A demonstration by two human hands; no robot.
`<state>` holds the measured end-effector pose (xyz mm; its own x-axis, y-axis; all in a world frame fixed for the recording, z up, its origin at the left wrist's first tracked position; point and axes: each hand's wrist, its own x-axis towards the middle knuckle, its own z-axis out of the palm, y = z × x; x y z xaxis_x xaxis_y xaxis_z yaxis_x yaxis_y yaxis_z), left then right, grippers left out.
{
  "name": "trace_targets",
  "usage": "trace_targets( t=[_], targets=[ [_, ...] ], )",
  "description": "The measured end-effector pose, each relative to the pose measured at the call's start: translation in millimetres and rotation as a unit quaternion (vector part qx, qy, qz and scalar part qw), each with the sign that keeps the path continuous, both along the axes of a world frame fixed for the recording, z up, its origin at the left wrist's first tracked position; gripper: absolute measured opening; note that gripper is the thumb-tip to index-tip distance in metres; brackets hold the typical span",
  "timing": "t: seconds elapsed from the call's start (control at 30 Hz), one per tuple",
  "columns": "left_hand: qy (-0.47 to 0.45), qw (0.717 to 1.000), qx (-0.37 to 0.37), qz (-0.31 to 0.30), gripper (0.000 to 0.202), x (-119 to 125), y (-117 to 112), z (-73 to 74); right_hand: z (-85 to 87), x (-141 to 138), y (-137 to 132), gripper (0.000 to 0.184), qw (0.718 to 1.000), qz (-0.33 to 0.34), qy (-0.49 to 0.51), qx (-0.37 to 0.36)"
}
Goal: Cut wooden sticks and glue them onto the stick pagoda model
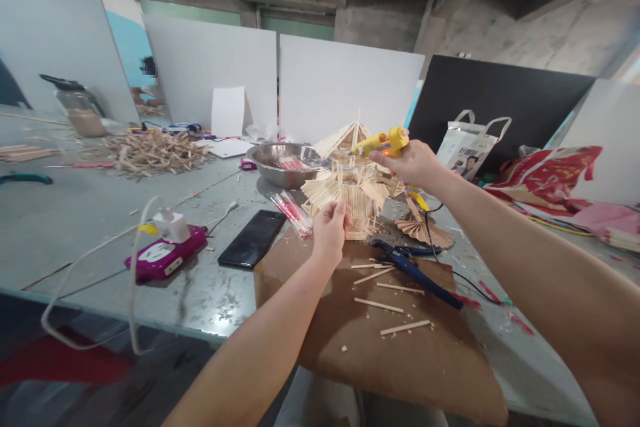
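A small model building made of wooden sticks (350, 190) stands at the far edge of a brown cardboard sheet (400, 347). My left hand (329, 230) grips its lower front side with curled fingers. My right hand (413, 163) is closed round a yellow glue gun (385, 143), whose nozzle points left at the model's upper part, just under the roof. The gun's black cord (460, 273) trails over the table to the right.
Blue-handled pliers (415, 268) and loose sticks (390, 305) lie on the cardboard. A steel bowl (285, 163), a black phone (253, 237), a purple power bank with a white charger (167, 250), a heap of sticks (150, 150) and bags (545, 180) crowd the grey table (75, 213). White boards stand behind.
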<state>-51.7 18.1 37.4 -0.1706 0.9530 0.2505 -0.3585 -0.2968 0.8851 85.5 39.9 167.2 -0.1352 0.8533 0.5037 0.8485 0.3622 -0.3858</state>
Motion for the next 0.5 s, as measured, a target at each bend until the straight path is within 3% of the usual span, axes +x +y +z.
trace_targets(
  t=[0.17, 0.3, 0.4, 0.5],
  targets=[
    [-0.002, 1.0, 0.004, -0.004, 0.024, -1, 0, -0.3, -1.9, 3, 3, 0.04, 0.999, 0.021, 0.004, 0.04],
    [0.01, 1.0, 0.011, -0.01, 0.024, -5, 3, 1.7, -13.7, 15, -11, 0.039, 0.988, 0.033, 0.148, 0.036],
    [0.038, 0.999, 0.004, -0.008, 0.023, -10, 5, 9.0, -37.6, 33, -31, 0.039, 0.954, 0.037, 0.297, -0.011],
    [0.069, 0.998, 0.005, -0.009, 0.022, -14, 9, 21.0, -74.1, 58, -52, 0.035, 0.907, 0.068, 0.415, -0.028]
  ],
)
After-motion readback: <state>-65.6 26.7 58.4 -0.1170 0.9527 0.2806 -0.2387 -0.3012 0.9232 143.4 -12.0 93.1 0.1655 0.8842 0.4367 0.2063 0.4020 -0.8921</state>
